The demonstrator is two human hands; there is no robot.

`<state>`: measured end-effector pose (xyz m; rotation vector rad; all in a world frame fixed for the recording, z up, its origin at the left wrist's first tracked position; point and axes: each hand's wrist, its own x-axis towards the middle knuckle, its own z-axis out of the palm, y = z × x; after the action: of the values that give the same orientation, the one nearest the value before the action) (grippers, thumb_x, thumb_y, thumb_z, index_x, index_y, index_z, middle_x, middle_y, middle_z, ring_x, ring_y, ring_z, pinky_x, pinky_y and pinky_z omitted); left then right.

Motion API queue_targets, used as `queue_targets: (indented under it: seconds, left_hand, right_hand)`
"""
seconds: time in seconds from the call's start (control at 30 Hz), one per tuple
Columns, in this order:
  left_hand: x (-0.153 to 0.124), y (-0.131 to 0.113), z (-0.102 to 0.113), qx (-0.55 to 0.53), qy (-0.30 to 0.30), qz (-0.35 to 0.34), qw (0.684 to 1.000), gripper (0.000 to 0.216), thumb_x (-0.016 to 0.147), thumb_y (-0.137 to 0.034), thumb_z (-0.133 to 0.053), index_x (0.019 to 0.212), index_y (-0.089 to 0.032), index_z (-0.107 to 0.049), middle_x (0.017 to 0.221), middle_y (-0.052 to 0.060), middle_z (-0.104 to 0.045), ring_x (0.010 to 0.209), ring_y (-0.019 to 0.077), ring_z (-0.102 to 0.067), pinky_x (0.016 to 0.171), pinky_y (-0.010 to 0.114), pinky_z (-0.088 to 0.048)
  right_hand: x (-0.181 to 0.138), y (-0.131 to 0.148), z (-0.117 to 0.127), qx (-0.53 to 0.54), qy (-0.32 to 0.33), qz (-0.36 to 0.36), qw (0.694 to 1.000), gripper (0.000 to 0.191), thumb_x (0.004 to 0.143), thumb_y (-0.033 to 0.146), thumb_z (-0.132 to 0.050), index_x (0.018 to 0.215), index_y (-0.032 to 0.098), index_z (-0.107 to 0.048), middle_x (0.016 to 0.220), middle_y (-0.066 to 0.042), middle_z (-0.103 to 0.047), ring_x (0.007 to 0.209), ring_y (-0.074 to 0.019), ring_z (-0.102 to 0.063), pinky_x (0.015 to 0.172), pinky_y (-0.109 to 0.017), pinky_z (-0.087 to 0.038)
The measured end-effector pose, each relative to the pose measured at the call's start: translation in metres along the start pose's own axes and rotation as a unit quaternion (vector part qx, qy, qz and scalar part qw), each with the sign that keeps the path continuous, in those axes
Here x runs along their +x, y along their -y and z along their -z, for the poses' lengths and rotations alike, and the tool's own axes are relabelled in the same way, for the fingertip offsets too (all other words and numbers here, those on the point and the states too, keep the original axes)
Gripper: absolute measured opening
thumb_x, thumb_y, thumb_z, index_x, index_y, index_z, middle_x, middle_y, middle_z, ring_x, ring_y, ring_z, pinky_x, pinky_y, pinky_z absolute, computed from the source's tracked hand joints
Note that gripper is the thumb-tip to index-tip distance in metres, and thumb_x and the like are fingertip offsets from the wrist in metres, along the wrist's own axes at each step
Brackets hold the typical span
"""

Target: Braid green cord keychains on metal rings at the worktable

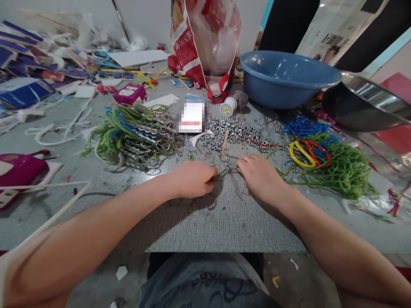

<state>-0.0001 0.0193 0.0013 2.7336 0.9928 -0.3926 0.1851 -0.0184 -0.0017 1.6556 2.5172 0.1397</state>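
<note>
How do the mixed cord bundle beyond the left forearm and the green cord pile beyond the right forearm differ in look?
The mixed cord bundle combines green, blue and silvery strands; the green cord pile is mostly plain green. Silvery sections run through the mixed cord bundle, while none show in the green cord pile. Scissors lie against the green cord pile, but not the mixed cord bundle. Both rest on the gray table.

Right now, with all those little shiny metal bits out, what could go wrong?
The loose metal bits might scatter if the left hand or right hand bumps them. The green cord held between the hands might slip or tangle. The scissors lie against the green strands, so a pulled strand could catch on them.
</note>
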Motion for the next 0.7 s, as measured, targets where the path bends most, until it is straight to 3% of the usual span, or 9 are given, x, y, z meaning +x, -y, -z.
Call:
queue_targets:
  seconds: [0.1, 0.23, 0.4, 0.53, 0.7]
  left_hand:
    - [0.0, 0.0, 0.0, -0.009, 0.002, 0.007, 1.0, 0.024, 0.076, -0.028, -0.041, 0.082, -0.018, -0.062, 0.071, 0.008, -0.067, 0.071, 0.0237, -0.064, 0.056, 0.029, -0.042]
    - [-0.001, -0.005, -0.002, -0.01, -0.029, 0.042, 0.999, 0.029, 0.081, -0.034, -0.038, 0.087, -0.018, -0.061, 0.072, 0.009, -0.066, 0.071, 0.0249, -0.065, 0.058, 0.031, -0.044]
    - [0.001, -0.009, -0.008, -0.023, -0.079, 0.116, 0.99, 0.043, 0.086, -0.05, -0.035, 0.1, -0.015, -0.056, 0.077, 0.012, -0.067, 0.075, 0.0293, -0.066, 0.062, 0.036, -0.047]
    - [0.004, -0.01, -0.014, -0.032, -0.093, 0.125, 0.987, 0.036, 0.089, -0.045, -0.037, 0.103, -0.016, -0.055, 0.077, 0.01, -0.068, 0.077, 0.0294, -0.066, 0.064, 0.038, -0.048]
    - [0.005, -0.01, -0.014, -0.03, -0.086, 0.119, 0.989, 0.032, 0.09, -0.035, -0.034, 0.098, -0.017, -0.059, 0.08, 0.011, -0.069, 0.079, 0.0293, -0.066, 0.065, 0.038, -0.048]
  right_hand:
    - [0.001, 0.001, -0.004, 0.066, -0.007, -0.026, 0.997, 0.024, 0.087, 0.008, -0.035, 0.089, 0.015, -0.058, 0.077, -0.008, -0.066, 0.073, -0.0188, -0.056, 0.063, -0.029, -0.028]
    - [0.003, 0.007, -0.009, 0.157, -0.004, -0.056, 0.986, 0.029, 0.09, 0.014, -0.031, 0.108, 0.014, -0.053, 0.093, -0.01, -0.068, 0.081, -0.02, -0.059, 0.068, -0.029, -0.031]
    - [0.003, 0.016, -0.008, 0.173, 0.027, -0.101, 0.979, 0.031, 0.091, 0.034, -0.035, 0.109, 0.018, -0.053, 0.091, -0.009, -0.069, 0.077, -0.0229, -0.061, 0.061, -0.03, -0.031]
    - [0.004, 0.018, -0.008, 0.163, 0.048, -0.127, 0.977, 0.028, 0.09, 0.037, -0.039, 0.108, 0.02, -0.053, 0.083, -0.007, -0.069, 0.074, -0.0223, -0.062, 0.056, -0.028, -0.028]
    - [0.006, 0.016, -0.003, 0.144, 0.081, -0.129, 0.978, 0.026, 0.091, 0.032, -0.036, 0.104, 0.02, -0.054, 0.087, -0.007, -0.068, 0.075, -0.0211, -0.062, 0.056, -0.028, -0.027]
